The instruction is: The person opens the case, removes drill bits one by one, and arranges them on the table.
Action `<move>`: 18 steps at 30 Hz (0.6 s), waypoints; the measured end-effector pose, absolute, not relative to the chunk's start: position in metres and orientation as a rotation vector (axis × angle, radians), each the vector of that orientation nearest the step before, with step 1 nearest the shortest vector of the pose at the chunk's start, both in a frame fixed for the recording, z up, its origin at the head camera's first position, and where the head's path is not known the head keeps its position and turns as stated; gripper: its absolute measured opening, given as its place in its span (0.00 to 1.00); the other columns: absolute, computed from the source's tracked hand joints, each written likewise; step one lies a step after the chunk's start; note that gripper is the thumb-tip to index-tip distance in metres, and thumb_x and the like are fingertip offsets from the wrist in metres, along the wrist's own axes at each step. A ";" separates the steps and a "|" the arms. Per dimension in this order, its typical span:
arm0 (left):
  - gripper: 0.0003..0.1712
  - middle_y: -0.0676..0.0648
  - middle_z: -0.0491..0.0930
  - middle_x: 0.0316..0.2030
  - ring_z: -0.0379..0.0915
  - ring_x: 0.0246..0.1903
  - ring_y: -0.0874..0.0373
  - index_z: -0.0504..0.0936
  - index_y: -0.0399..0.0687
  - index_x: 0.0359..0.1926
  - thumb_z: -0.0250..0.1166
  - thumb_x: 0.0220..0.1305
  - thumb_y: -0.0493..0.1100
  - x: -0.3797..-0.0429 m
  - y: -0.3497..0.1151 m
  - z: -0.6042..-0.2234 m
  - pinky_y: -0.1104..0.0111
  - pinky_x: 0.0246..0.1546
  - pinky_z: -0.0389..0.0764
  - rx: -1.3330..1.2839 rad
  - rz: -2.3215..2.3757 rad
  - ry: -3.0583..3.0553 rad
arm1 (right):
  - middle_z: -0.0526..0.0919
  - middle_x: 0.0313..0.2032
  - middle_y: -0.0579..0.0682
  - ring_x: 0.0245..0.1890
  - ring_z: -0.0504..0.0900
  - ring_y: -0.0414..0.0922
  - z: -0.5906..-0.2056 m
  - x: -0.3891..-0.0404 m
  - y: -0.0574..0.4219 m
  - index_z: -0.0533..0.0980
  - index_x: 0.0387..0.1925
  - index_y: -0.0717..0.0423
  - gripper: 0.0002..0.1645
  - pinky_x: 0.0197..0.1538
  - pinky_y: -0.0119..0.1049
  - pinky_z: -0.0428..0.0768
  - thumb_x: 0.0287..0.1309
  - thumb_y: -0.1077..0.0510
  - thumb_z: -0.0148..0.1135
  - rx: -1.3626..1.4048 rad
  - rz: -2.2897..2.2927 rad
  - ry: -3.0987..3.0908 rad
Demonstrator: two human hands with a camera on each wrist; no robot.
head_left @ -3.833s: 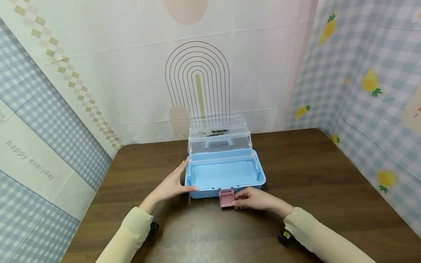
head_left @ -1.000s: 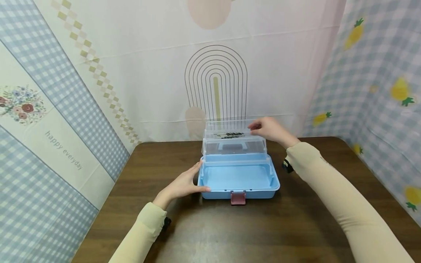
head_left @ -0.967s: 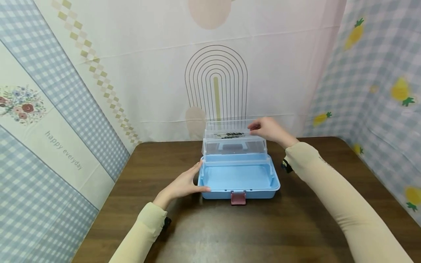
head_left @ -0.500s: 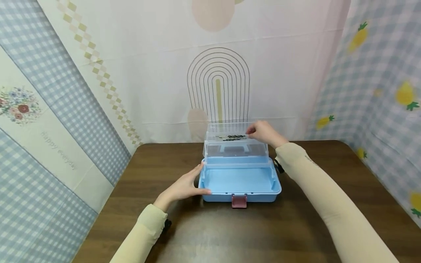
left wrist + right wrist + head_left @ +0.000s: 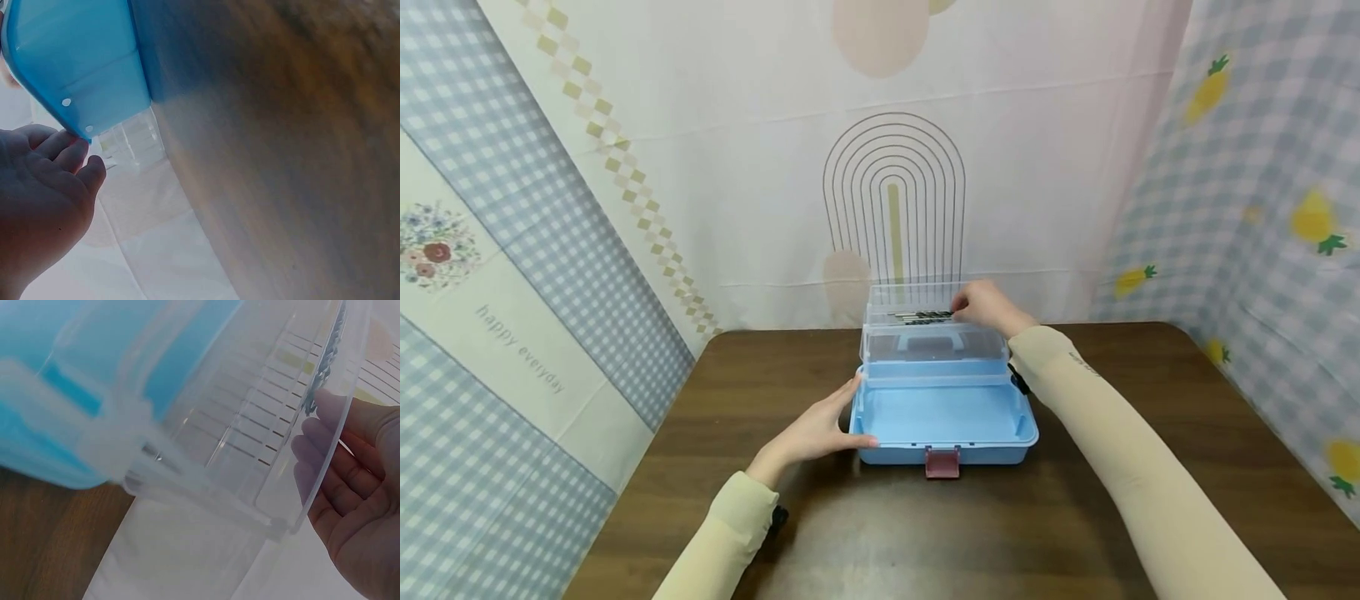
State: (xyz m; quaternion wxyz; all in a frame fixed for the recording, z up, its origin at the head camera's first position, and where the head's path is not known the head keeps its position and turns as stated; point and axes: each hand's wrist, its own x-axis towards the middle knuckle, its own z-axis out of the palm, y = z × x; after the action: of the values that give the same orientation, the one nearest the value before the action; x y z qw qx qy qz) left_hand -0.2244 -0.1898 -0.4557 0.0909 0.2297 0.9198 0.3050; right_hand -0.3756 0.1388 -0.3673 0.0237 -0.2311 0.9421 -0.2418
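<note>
A light blue toolbox stands on the table with its clear trays raised behind the blue base. Several dark drill bits with twisted flutes lie in the upper clear tray. My right hand reaches over the right end of that tray, its fingertips right at the ends of the bits. I cannot tell whether it pinches one. My left hand spans the toolbox's front left corner, thumb on the front rim and straight fingers along the left side. A pink latch hangs down at the front.
The brown wooden table stretches around the toolbox, and a patterned cloth hangs behind it. A blue handle shows through the clear plastic. Each wrist wears a black camera strap.
My right hand left the pink latch, rose to the upper tray, then moved left and slightly down to the bits' ends. My left hand stayed at the corner. The head view shifted slightly.
</note>
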 end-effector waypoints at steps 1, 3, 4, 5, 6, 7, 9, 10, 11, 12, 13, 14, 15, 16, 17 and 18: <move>0.68 0.57 0.39 0.79 0.45 0.76 0.57 0.38 0.61 0.81 0.70 0.53 0.73 -0.225 -0.190 -0.456 0.53 0.72 0.58 0.686 0.905 2.734 | 0.85 0.47 0.63 0.49 0.82 0.58 -0.367 -0.376 0.138 0.83 0.48 0.68 0.12 0.52 0.51 0.80 0.65 0.67 0.63 -0.714 -0.747 2.918; 0.68 0.58 0.39 0.79 0.45 0.76 0.58 0.38 0.61 0.81 0.70 0.53 0.73 -0.226 -0.189 -0.456 0.54 0.72 0.58 0.695 0.909 2.732 | 0.85 0.48 0.64 0.50 0.82 0.59 -0.367 -0.376 0.137 0.83 0.49 0.69 0.13 0.53 0.51 0.79 0.66 0.67 0.62 -0.708 -0.743 2.927; 0.68 0.59 0.39 0.79 0.45 0.76 0.58 0.38 0.61 0.81 0.70 0.53 0.73 -0.226 -0.189 -0.456 0.54 0.72 0.58 0.701 0.910 2.732 | 0.85 0.48 0.64 0.50 0.82 0.59 -0.366 -0.376 0.137 0.82 0.49 0.69 0.13 0.53 0.51 0.79 0.66 0.67 0.62 -0.708 -0.736 2.931; 0.68 0.59 0.39 0.79 0.45 0.76 0.58 0.38 0.61 0.81 0.70 0.53 0.73 -0.227 -0.189 -0.457 0.54 0.72 0.58 0.702 0.911 2.731 | 0.85 0.48 0.64 0.50 0.82 0.59 -0.366 -0.377 0.137 0.82 0.49 0.69 0.13 0.54 0.51 0.79 0.66 0.67 0.62 -0.711 -0.725 2.937; 0.68 0.60 0.38 0.79 0.45 0.76 0.58 0.38 0.61 0.81 0.70 0.53 0.73 -0.227 -0.189 -0.457 0.53 0.71 0.58 0.701 0.911 2.729 | 0.85 0.47 0.64 0.50 0.82 0.59 -0.366 -0.377 0.137 0.82 0.49 0.69 0.13 0.53 0.50 0.79 0.66 0.67 0.62 -0.714 -0.718 2.941; 0.68 0.60 0.38 0.79 0.45 0.76 0.58 0.38 0.61 0.81 0.70 0.53 0.73 -0.227 -0.189 -0.458 0.53 0.71 0.58 0.699 0.912 2.729 | 0.85 0.47 0.64 0.49 0.82 0.59 -0.367 -0.377 0.136 0.83 0.49 0.70 0.13 0.53 0.50 0.79 0.66 0.67 0.62 -0.714 -0.710 2.946; 0.68 0.60 0.38 0.79 0.45 0.76 0.58 0.38 0.61 0.81 0.70 0.53 0.73 -0.227 -0.189 -0.458 0.53 0.72 0.58 0.694 0.914 2.727 | 0.85 0.47 0.64 0.49 0.82 0.58 -0.367 -0.377 0.134 0.83 0.49 0.70 0.13 0.53 0.50 0.79 0.66 0.66 0.62 -0.708 -0.702 2.948; 0.68 0.60 0.38 0.79 0.45 0.76 0.58 0.38 0.61 0.81 0.70 0.53 0.73 -0.226 -0.189 -0.458 0.54 0.72 0.58 0.691 0.914 2.727 | 0.85 0.47 0.64 0.49 0.82 0.58 -0.367 -0.378 0.134 0.83 0.49 0.70 0.13 0.53 0.50 0.80 0.66 0.66 0.62 -0.703 -0.704 2.946; 0.68 0.60 0.38 0.78 0.45 0.76 0.58 0.38 0.62 0.81 0.70 0.53 0.73 -0.226 -0.189 -0.458 0.54 0.72 0.58 0.688 0.914 2.727 | 0.85 0.47 0.63 0.49 0.82 0.58 -0.367 -0.377 0.133 0.83 0.49 0.69 0.13 0.52 0.50 0.80 0.67 0.66 0.61 -0.698 -0.703 2.946; 0.68 0.60 0.39 0.79 0.45 0.76 0.58 0.38 0.62 0.81 0.70 0.53 0.73 -0.226 -0.189 -0.458 0.54 0.72 0.58 0.686 0.914 2.727 | 0.85 0.47 0.63 0.49 0.82 0.58 -0.367 -0.377 0.132 0.83 0.48 0.69 0.12 0.52 0.49 0.80 0.67 0.66 0.61 -0.695 -0.703 2.946; 0.68 0.59 0.39 0.79 0.46 0.76 0.58 0.38 0.61 0.81 0.70 0.53 0.73 -0.226 -0.190 -0.458 0.54 0.72 0.58 0.686 0.918 2.728 | 0.85 0.47 0.63 0.48 0.83 0.58 -0.367 -0.377 0.131 0.83 0.48 0.69 0.12 0.52 0.49 0.80 0.67 0.66 0.61 -0.692 -0.704 2.946; 0.68 0.59 0.39 0.79 0.46 0.76 0.58 0.38 0.61 0.81 0.70 0.53 0.73 -0.226 -0.190 -0.457 0.54 0.71 0.58 0.686 0.918 2.729 | 0.85 0.46 0.63 0.48 0.83 0.58 -0.366 -0.377 0.131 0.83 0.48 0.68 0.12 0.51 0.49 0.80 0.67 0.66 0.61 -0.691 -0.704 2.946; 0.68 0.58 0.40 0.79 0.46 0.76 0.57 0.39 0.61 0.81 0.70 0.53 0.73 -0.226 -0.190 -0.457 0.53 0.71 0.58 0.692 0.923 2.731 | 0.86 0.46 0.63 0.47 0.83 0.57 -0.366 -0.376 0.131 0.84 0.47 0.68 0.11 0.51 0.49 0.80 0.67 0.66 0.62 -0.689 -0.704 2.948; 0.68 0.58 0.40 0.79 0.46 0.76 0.57 0.39 0.60 0.81 0.70 0.53 0.73 -0.225 -0.190 -0.457 0.53 0.71 0.58 0.694 0.921 2.733 | 0.86 0.46 0.62 0.47 0.83 0.57 -0.366 -0.376 0.130 0.84 0.46 0.67 0.11 0.50 0.49 0.81 0.67 0.66 0.62 -0.688 -0.704 2.950; 0.68 0.57 0.40 0.79 0.46 0.76 0.56 0.39 0.60 0.81 0.70 0.53 0.73 -0.225 -0.191 -0.457 0.53 0.71 0.59 0.694 0.921 2.734 | 0.86 0.45 0.62 0.46 0.83 0.57 -0.365 -0.376 0.130 0.84 0.45 0.67 0.10 0.50 0.49 0.81 0.66 0.66 0.62 -0.690 -0.699 2.953; 0.68 0.57 0.40 0.79 0.46 0.76 0.56 0.39 0.60 0.81 0.70 0.53 0.73 -0.225 -0.191 -0.457 0.53 0.71 0.59 0.694 0.922 2.736 | 0.86 0.44 0.62 0.45 0.83 0.56 -0.365 -0.375 0.130 0.84 0.45 0.67 0.10 0.49 0.49 0.81 0.66 0.66 0.62 -0.695 -0.695 2.955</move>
State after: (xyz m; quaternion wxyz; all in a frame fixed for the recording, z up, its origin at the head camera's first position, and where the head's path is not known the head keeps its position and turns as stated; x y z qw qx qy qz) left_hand -0.2247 -0.1908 -0.4567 0.0860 0.2328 0.9180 0.3092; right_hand -0.3753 0.1295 -0.3654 0.0136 -0.2230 0.9489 -0.2230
